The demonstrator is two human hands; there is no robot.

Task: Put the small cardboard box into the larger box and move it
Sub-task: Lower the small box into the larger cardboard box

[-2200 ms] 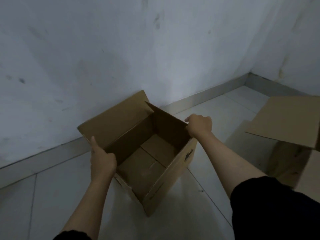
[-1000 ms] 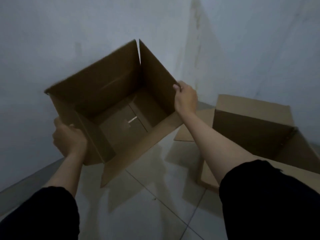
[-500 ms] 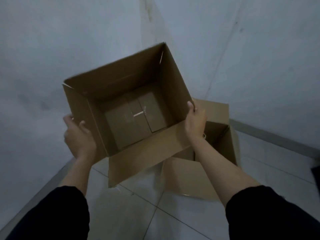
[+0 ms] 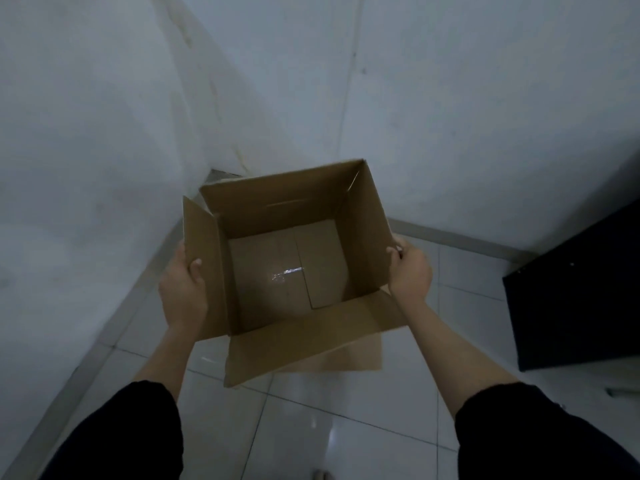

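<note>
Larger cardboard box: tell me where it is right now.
In the head view, the larger cardboard box sits on the tiled floor, almost hidden beneath the small cardboard box held by both hands; only a strip shows, lower right of centre.

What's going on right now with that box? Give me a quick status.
Both hands, left and right, grip the open, empty cardboard box, held above the floor. Larger box mostly hidden beneath. Black cabinet at right, clear of it.

Larger box (image 4: 349,356) mostly hidden beneath the held box (image 4: 287,237) — dark cabinet (image 4: 581,299) (right) edge-cropped
</note>
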